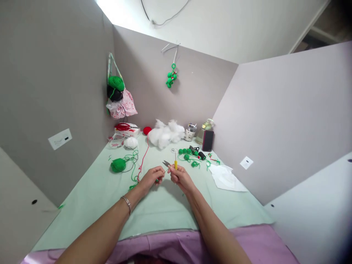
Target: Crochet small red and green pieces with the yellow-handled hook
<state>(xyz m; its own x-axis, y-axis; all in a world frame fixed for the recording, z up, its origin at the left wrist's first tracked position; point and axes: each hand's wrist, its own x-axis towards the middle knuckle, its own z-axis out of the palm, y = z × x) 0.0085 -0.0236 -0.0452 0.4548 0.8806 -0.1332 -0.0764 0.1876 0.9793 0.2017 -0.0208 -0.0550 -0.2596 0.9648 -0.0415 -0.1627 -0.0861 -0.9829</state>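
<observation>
My left hand (153, 176) is closed in a pinch on a small green crocheted piece (157, 179) over the middle of the pale green tabletop (90, 198). My right hand (180, 176) is closed round a crochet hook with a yellow handle (175, 164), its metal tip pointing up. Small thread snips (166, 163) stick out between the two hands; which hand holds them is unclear. A green yarn ball (118, 165) lies to the left, with loose green strand (132, 161) trailing toward my left hand.
Red yarn (147, 130) with a strand, white stuffing (165, 134), a white ball (131, 142), a box (127, 129), a jar (190, 132), a dark phone (208, 140), several green crocheted balls (184, 151) and white paper (227, 178) lie about. Grey partition walls enclose the desk.
</observation>
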